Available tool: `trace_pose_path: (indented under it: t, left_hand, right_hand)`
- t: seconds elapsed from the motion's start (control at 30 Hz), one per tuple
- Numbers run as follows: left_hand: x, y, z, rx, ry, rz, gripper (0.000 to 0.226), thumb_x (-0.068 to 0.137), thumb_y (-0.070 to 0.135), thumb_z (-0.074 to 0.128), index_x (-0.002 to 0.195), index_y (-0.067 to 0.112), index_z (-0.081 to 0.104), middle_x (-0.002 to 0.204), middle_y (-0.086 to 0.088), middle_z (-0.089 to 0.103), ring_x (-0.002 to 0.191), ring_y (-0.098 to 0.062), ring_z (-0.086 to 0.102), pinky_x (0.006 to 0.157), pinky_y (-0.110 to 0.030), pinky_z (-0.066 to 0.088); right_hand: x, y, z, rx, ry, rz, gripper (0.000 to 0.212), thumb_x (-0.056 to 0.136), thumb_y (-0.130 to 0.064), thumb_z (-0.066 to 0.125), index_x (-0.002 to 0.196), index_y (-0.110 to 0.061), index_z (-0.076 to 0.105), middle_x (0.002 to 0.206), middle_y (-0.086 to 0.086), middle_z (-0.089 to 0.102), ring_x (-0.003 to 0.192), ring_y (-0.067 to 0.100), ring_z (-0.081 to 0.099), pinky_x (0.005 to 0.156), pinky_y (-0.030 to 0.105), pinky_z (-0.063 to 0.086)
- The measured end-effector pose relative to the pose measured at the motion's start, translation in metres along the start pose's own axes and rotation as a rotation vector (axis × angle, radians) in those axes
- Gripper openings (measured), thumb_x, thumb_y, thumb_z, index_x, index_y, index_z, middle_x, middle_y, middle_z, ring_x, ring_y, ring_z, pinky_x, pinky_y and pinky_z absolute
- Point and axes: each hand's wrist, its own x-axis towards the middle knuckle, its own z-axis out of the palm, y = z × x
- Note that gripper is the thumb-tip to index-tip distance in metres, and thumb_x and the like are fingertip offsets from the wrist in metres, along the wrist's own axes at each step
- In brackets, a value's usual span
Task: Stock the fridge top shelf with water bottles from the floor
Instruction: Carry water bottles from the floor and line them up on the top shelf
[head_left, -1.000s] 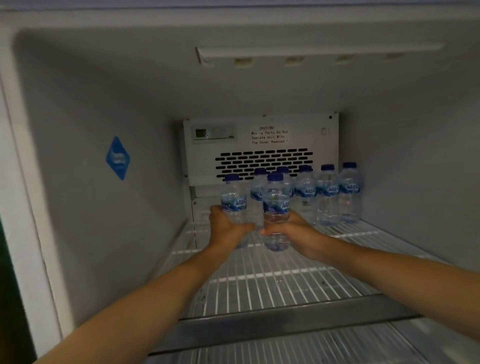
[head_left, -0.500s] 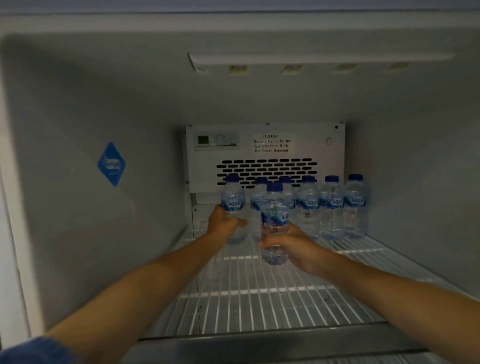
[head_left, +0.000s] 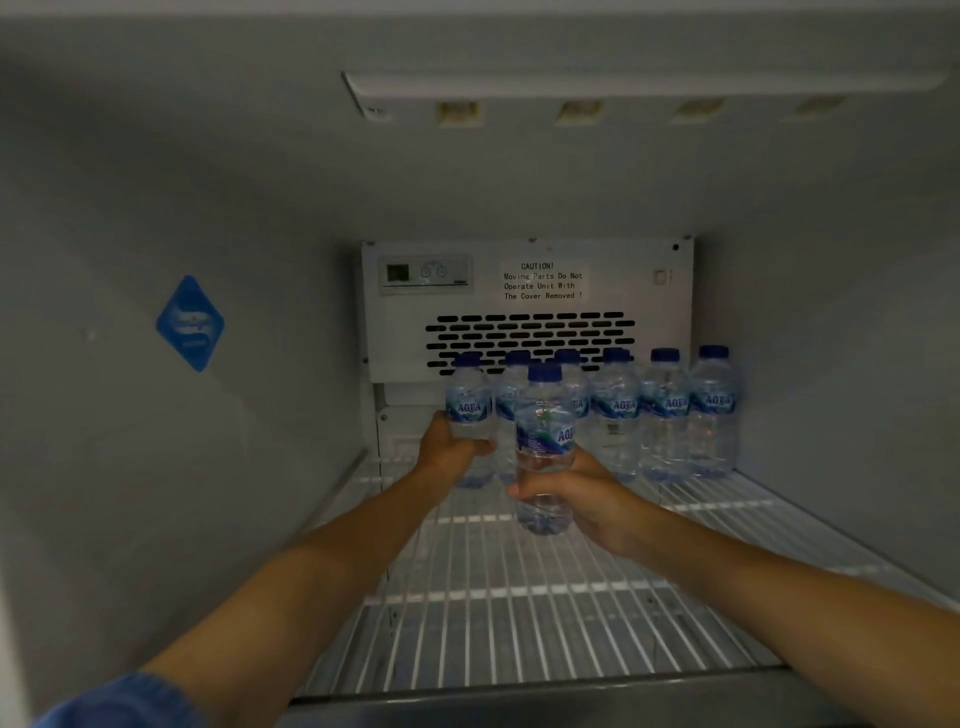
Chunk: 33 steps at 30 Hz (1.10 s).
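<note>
Two bottles are in our grasp. Our left hand (head_left: 448, 453) curls around the lower half of the leftmost bottle (head_left: 470, 410) of the back row, which stands upright at the rear of the wire shelf (head_left: 519, 623). Our right hand (head_left: 589, 493) wraps the waist of a second bottle (head_left: 544, 441), upright, nearer to us than the row and just right of the left hand. Whether its base touches the shelf we cannot tell. Five more bottles (head_left: 665, 410) stand side by side beyond the right hand, running off to its right. Behind them rises the vented panel (head_left: 530, 338). A blue sticker (head_left: 190, 322) sits on the wall well left of the left hand.
</note>
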Motion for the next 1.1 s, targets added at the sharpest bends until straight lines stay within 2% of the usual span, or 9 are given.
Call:
trace_pose_path:
  t: [0.13,0.27,0.47,0.6,0.7,0.8,0.93,1.03,1.1]
  left_hand:
    - [-0.004,-0.002,-0.007,-0.022,-0.146,-0.058,0.065,0.067,0.003,0.083,0.122,0.005,0.049,0.118,-0.008,0.061,0.107,-0.022,0.059,0.067,-0.026,0.057]
    - [-0.012,-0.006,-0.008,0.092,-0.158,-0.067,0.042,0.072,-0.018,0.069,0.096,0.013,0.051,0.096,-0.003,0.055,0.096,-0.021,0.054,0.082,-0.040,0.052]
    - [-0.006,-0.013,-0.010,0.074,-0.186,-0.071,0.060,0.073,-0.014,0.071,0.122,0.006,0.043,0.092,0.001,0.055,0.098,-0.020,0.055,0.066,-0.024,0.052]
    - [0.001,-0.019,-0.011,0.115,-0.191,-0.049,0.067,0.070,-0.009,0.076,0.127,0.003,0.044,0.116,-0.018,0.061,0.099,-0.024,0.059,0.058,-0.020,0.054]
    - [0.004,-0.023,-0.012,0.125,-0.184,-0.044,0.073,0.068,-0.006,0.079,0.130,0.006,0.043,0.124,-0.020,0.057,0.108,-0.029,0.058,0.054,-0.018,0.054]
    - [0.007,-0.019,-0.014,0.171,-0.228,-0.060,0.080,0.064,0.002,0.084,0.133,0.007,0.043,0.124,-0.017,0.058,0.109,-0.027,0.059,0.063,-0.022,0.056]
    - [0.018,-0.021,-0.020,0.412,-0.303,-0.127,0.121,0.030,0.037,0.094,0.135,0.006,0.044,0.132,-0.013,0.056,0.118,-0.026,0.056,0.099,-0.040,0.050]
    - [-0.021,0.012,-0.023,0.659,-0.316,-0.172,0.098,0.065,0.012,0.083,0.144,0.001,0.027,0.141,-0.014,0.043,0.128,-0.028,0.045,0.106,-0.036,0.042]
    - [-0.035,0.023,-0.026,0.715,-0.344,-0.145,0.092,0.074,0.002,0.075,0.147,0.001,0.019,0.140,-0.011,0.041,0.130,-0.027,0.042,0.104,-0.031,0.042]
  right_hand:
    - [-0.001,-0.001,0.000,-0.003,-0.007,0.000,0.032,0.073,0.007,0.073,0.099,-0.010,0.067,0.090,0.005,0.071,0.086,0.019,0.066,0.072,0.026,0.054]
    - [-0.003,-0.002,0.001,-0.005,-0.006,0.003,0.039,0.073,0.007,0.073,0.107,-0.011,0.068,0.094,0.002,0.075,0.089,0.015,0.069,0.072,0.024,0.054]
    - [-0.002,-0.003,0.000,-0.013,-0.012,0.006,0.036,0.073,0.006,0.074,0.101,-0.016,0.070,0.091,-0.001,0.075,0.088,0.015,0.069,0.075,0.025,0.054]
    - [-0.002,-0.002,-0.001,-0.020,-0.016,0.007,0.036,0.073,0.006,0.073,0.102,-0.015,0.069,0.091,-0.002,0.075,0.089,0.015,0.068,0.076,0.025,0.053]
    - [-0.001,-0.001,-0.001,-0.038,-0.017,0.005,0.032,0.074,0.006,0.073,0.095,-0.017,0.069,0.085,-0.004,0.074,0.087,0.014,0.068,0.074,0.024,0.052]
    - [-0.002,-0.001,-0.001,-0.034,-0.020,0.003,0.034,0.075,0.002,0.074,0.104,-0.014,0.069,0.093,0.000,0.075,0.092,0.017,0.069,0.077,0.026,0.053]
    - [-0.005,-0.002,0.001,-0.009,-0.046,-0.024,0.038,0.077,-0.003,0.075,0.112,-0.014,0.065,0.100,-0.001,0.074,0.096,0.015,0.069,0.079,0.024,0.054]
    - [-0.007,-0.006,0.009,0.029,0.018,-0.020,0.037,0.080,-0.004,0.073,0.114,-0.008,0.063,0.100,0.003,0.071,0.092,0.016,0.067,0.076,0.024,0.056]
    - [-0.006,-0.008,0.018,0.053,0.098,0.005,0.040,0.079,-0.007,0.075,0.117,-0.005,0.062,0.098,0.006,0.070,0.086,0.016,0.066,0.071,0.023,0.055]
